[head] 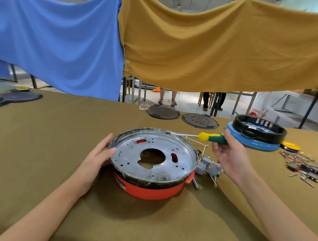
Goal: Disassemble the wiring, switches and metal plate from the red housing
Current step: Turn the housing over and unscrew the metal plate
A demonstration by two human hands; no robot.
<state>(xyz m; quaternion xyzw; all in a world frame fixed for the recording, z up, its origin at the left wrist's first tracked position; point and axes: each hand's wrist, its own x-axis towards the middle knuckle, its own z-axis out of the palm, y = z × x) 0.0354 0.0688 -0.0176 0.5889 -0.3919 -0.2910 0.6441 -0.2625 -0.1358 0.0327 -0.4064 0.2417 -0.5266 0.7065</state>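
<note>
Left hand (97, 153) against red housing (149, 189)

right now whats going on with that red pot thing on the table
A person is taking apart the red housing on the cloth-covered table. The left hand steadies the rim of the metal plate, which still sits in the housing. The right hand grips a screwdriver with its tip at the plate's far edge. Grey switches and their wires hang out beside the housing, on the right. A blue housing and a pile of loose wires lie further right.
</note>
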